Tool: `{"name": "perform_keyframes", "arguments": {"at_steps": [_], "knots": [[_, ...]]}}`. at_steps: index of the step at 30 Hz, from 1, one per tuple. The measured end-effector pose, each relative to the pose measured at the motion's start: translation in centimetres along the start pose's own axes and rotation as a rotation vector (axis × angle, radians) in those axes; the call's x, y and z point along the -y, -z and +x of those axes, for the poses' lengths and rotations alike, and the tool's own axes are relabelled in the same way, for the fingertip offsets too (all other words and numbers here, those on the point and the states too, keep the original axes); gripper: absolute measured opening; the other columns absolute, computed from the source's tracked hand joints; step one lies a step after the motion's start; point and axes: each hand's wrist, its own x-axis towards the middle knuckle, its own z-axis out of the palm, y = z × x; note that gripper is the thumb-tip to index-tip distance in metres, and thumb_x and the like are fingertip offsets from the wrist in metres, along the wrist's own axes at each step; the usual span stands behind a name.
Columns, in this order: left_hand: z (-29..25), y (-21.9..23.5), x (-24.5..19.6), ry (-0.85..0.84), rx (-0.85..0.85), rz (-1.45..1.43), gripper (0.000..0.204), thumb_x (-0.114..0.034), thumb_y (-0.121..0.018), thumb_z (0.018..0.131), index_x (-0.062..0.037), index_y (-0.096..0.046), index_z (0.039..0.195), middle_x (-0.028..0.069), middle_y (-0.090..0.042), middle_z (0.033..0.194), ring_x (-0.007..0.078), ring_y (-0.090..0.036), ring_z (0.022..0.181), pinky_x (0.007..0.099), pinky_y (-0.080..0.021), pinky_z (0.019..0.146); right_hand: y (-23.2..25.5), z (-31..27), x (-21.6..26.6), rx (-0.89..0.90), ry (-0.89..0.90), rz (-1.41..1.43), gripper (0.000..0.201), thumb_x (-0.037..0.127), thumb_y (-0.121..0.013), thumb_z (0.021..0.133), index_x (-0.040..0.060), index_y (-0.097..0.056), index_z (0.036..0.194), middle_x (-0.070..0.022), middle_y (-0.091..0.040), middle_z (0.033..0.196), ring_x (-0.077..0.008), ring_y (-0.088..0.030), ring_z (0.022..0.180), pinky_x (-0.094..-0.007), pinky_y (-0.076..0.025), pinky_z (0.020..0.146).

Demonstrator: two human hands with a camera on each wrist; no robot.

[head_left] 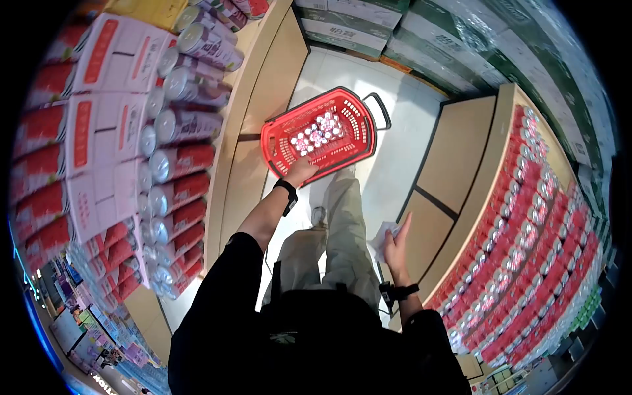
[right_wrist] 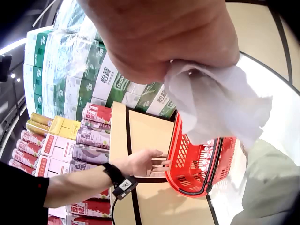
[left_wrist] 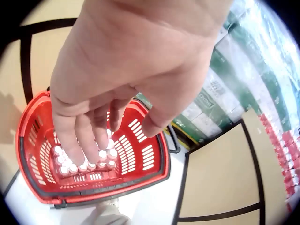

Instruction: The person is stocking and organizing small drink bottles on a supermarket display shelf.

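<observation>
A red plastic shopping basket with black trim stands on the floor by the person's feet. Inside it sits a cluster of small containers with whitish round tops. The left hand reaches over the basket's near side, its fingers pointing down, loosely bent and holding nothing; in the left wrist view they overlap the containers. Beside the right leg, the right hand holds a crumpled white tissue, which hangs from the hand in the right wrist view. The fingers round the tissue are mostly hidden there.
Stacked purple and red cans line a wooden display at left. Rows of red-and-silver cans cover another wooden display at right. Wrapped green-and-white cartons stand behind the basket. The basket's black handle sticks out toward them.
</observation>
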Motion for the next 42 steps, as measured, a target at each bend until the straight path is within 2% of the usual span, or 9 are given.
{"name": "perform_keyframes", "arguments": {"at_steps": [2, 8, 15, 19, 20, 27, 32, 38, 42], "knots": [[5.2, -1.0, 0.1, 0.016, -0.049, 0.049, 0.049, -0.029, -0.062, 0.073, 0.0013, -0.060, 0.111, 0.0262, -0.064, 0.105, 0.0375, -0.061, 0.101, 0.0410, -0.048, 0.086, -0.8, 2.7, -1.0, 0.162, -0.107, 0.079, 0.076, -0.001, -0.049, 0.088, 0.0002, -0.004, 0.149, -0.0227, -0.006, 0.156, -0.0293, -0.004, 0.145, -0.0337, -0.006, 0.115], [23.4, -10.1, 7.1, 0.183, -0.229, -0.223, 0.105, -0.043, -0.079, 0.064, 0.0162, -0.027, 0.134, 0.0335, -0.053, 0.123, 0.0380, -0.055, 0.116, 0.0375, -0.045, 0.097, -1.2, 7.3, -4.6, 0.266, -0.316, 0.044, 0.071, 0.000, -0.047, 0.090, 0.0006, -0.009, 0.150, -0.0208, -0.016, 0.154, -0.0260, -0.014, 0.143, -0.0332, -0.011, 0.114], [33.8, -16.2, 5.9, 0.602, -0.174, -0.211, 0.143, -0.052, -0.081, 0.062, 0.0093, 0.024, 0.138, 0.0347, -0.037, 0.138, 0.0429, -0.049, 0.121, 0.0391, -0.045, 0.097, -0.6, 10.0, -8.9, 0.167, -0.530, 0.148, 0.073, 0.002, -0.048, 0.089, 0.0048, -0.009, 0.150, -0.0190, -0.052, 0.118, -0.0243, -0.052, 0.103, -0.0329, -0.040, 0.094], [31.0, -14.3, 4.9, 0.447, -0.368, -0.206, 0.098, -0.050, -0.077, 0.069, 0.0157, -0.039, 0.130, 0.0304, -0.056, 0.122, 0.0354, -0.057, 0.113, 0.0380, -0.046, 0.094, -0.5, 11.7, -7.8, 0.121, -0.519, 0.156, 0.074, 0.003, -0.049, 0.089, 0.0027, -0.007, 0.150, -0.0206, -0.047, 0.128, -0.0250, -0.049, 0.110, -0.0337, -0.037, 0.099], [35.4, -19.2, 15.6, 0.294, -0.417, -0.260, 0.090, -0.046, -0.078, 0.069, 0.0130, -0.043, 0.127, 0.0286, -0.060, 0.116, 0.0367, -0.059, 0.109, 0.0393, -0.046, 0.092, -0.1, 11.3, -7.2, 0.111, -0.523, 0.163, 0.074, 0.003, -0.049, 0.089, 0.0027, -0.007, 0.150, -0.0206, -0.047, 0.128, -0.0250, -0.049, 0.110, -0.0337, -0.037, 0.099], [13.5, -7.3, -0.5, -0.113, -0.006, -0.474, 0.074, -0.028, -0.078, 0.076, 0.0006, -0.034, 0.129, 0.0141, -0.058, 0.114, 0.0220, -0.061, 0.100, 0.0346, -0.051, 0.083, -1.5, 8.2, -4.8, 0.130, -0.347, 0.178, 0.073, 0.000, -0.039, 0.092, 0.0038, 0.006, 0.150, -0.0177, -0.048, 0.124, -0.0231, -0.051, 0.099, -0.0325, -0.043, 0.090], [-4.8, 0.6, -11.0, -0.566, 0.194, -0.184, 0.077, -0.023, -0.080, 0.074, -0.0001, -0.033, 0.131, 0.0132, -0.058, 0.116, 0.0215, -0.058, 0.108, 0.0354, -0.047, 0.091, 0.3, 6.0, 4.0, -0.039, -0.157, 0.293, 0.068, 0.001, -0.037, 0.094, -0.0005, 0.003, 0.149, -0.0257, -0.013, 0.154, -0.0254, -0.021, 0.140, -0.0263, -0.022, 0.109], [-21.2, 0.8, -17.1, -0.570, 0.627, -0.678, 0.076, -0.006, -0.069, 0.081, -0.0045, -0.024, 0.143, 0.0084, -0.041, 0.136, 0.0171, -0.043, 0.123, 0.0337, -0.037, 0.103, 3.8, -3.3, 14.4, -0.034, 0.587, 0.380, 0.072, 0.031, -0.039, 0.097, -0.0034, -0.003, 0.149, -0.0227, 0.001, 0.156, -0.0329, -0.004, 0.146, -0.0384, -0.008, 0.117], [-27.5, -0.5, -16.5, -0.474, 0.692, -0.751, 0.063, -0.010, -0.065, 0.083, -0.0057, -0.034, 0.138, 0.0055, -0.052, 0.122, 0.0152, -0.052, 0.111, 0.0330, -0.043, 0.096, 7.7, -10.1, 16.9, -0.157, 0.623, 0.393, 0.076, 0.047, -0.026, 0.097, -0.0027, -0.004, 0.149, -0.0206, -0.003, 0.157, -0.0325, -0.004, 0.146, -0.0400, -0.006, 0.117]]}}
